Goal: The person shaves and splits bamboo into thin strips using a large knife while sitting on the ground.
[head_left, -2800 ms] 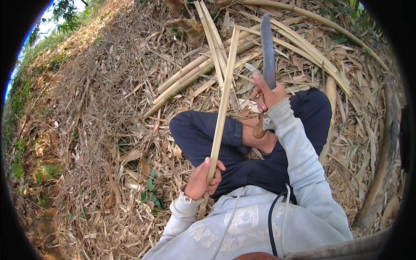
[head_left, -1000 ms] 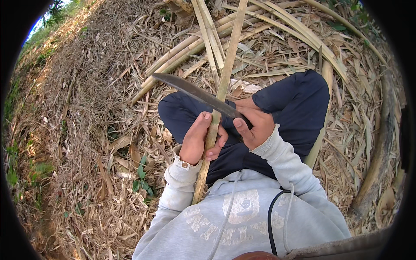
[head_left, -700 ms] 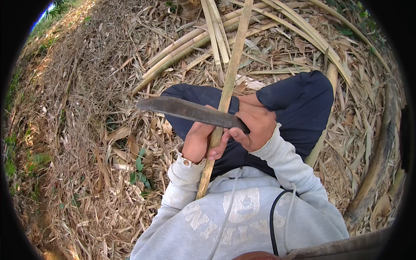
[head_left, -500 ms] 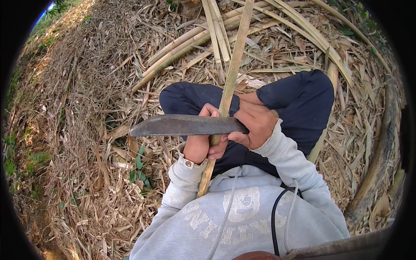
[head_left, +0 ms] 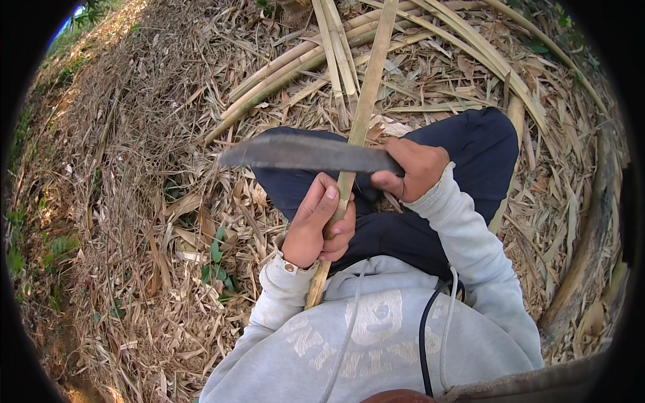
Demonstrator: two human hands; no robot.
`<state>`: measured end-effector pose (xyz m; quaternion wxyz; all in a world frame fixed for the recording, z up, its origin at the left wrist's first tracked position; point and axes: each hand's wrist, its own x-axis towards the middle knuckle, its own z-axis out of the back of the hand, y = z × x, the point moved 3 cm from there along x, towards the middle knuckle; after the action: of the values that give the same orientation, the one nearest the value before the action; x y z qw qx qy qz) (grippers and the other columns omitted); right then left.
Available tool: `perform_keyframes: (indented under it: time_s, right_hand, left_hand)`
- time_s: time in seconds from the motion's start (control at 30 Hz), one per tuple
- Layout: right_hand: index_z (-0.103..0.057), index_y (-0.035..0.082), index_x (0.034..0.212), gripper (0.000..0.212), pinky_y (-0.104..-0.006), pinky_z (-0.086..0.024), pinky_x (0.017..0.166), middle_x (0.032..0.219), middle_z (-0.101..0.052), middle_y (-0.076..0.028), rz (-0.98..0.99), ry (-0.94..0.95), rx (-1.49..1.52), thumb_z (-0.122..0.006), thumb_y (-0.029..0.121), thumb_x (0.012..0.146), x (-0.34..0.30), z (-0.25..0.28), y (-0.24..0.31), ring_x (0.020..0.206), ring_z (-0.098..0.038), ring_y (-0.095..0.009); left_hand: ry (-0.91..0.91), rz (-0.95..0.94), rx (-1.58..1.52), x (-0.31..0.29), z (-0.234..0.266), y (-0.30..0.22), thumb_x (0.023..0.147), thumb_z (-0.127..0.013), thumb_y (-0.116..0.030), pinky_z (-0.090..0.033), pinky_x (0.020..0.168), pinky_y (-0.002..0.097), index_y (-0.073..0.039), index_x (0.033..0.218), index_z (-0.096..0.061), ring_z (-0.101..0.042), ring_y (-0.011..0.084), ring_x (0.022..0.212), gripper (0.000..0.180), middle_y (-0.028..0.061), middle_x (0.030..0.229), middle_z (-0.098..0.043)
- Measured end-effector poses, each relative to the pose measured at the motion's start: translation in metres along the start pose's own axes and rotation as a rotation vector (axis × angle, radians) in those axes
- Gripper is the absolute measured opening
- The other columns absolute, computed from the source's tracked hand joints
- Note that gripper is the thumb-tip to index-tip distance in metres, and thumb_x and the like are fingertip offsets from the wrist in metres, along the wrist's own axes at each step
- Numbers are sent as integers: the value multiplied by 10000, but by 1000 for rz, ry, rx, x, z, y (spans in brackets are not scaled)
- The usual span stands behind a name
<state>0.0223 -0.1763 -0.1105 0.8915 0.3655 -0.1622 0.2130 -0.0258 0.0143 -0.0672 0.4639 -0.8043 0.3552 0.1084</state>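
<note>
My left hand (head_left: 321, 225) is wrapped round a long split bamboo strip (head_left: 366, 101), which slants from my waist up to the top of the view. In my right hand (head_left: 418, 168) is a machete (head_left: 309, 154) with a broad dark blade, slightly blurred by motion. Its handle is hidden inside my fist. The blade lies across the strip just beyond my left hand, its tip pointing left. Whether the edge touches the strip I cannot tell.
I sit cross-legged in dark trousers (head_left: 467, 154) on ground covered with dry leaves and shavings (head_left: 161, 282). More bamboo strips (head_left: 332, 47) lie ahead, beside longer bamboo poles (head_left: 282, 80). A thick curved log (head_left: 581, 248) lies on the right.
My right hand and the machete have moved forward along the strip, away from my body. My left hand still grips the strip and is now uncovered by the blade.
</note>
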Motion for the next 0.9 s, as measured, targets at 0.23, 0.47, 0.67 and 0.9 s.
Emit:
perform_keyframes:
  time_s: [0.23,0.47,0.67,0.9]
  right_hand:
    - [-551,61,784,536,-397,-469,483,641,-582,-124,108,-32,28,-590,586,882,5,2,4,564,-610,-337]
    - [-538,41,774,533,-404,-464,494,630,-554,-149,16,15,165,-502,540,959,13,11,-25,576,-598,-362]
    - [-507,39,745,541,-393,-396,484,571,-466,-152,-96,-77,118,-443,515,994,36,27,-61,504,-494,-366]
    - [-542,51,763,572,-407,-445,480,558,-528,-143,103,-180,-18,-475,584,956,41,38,-50,510,-569,-351]
  left_hand:
    - [-42,25,31,-1,2,-2,1068,-337,-337,-143,327,215,-145,1043,-403,-173,38,395,205,3,645,-341]
    - [8,49,41,-10,-1,-5,1072,-319,-347,-146,351,212,-156,1013,-370,-181,37,423,206,-12,635,-312]
    - [38,55,88,-9,-4,-8,1074,-307,-342,-144,352,217,-155,1019,-369,-179,40,424,205,-12,633,-304]
    - [73,53,91,-22,-5,-9,1076,-295,-341,-146,360,220,-156,1009,-349,-186,39,427,204,-13,633,-300]
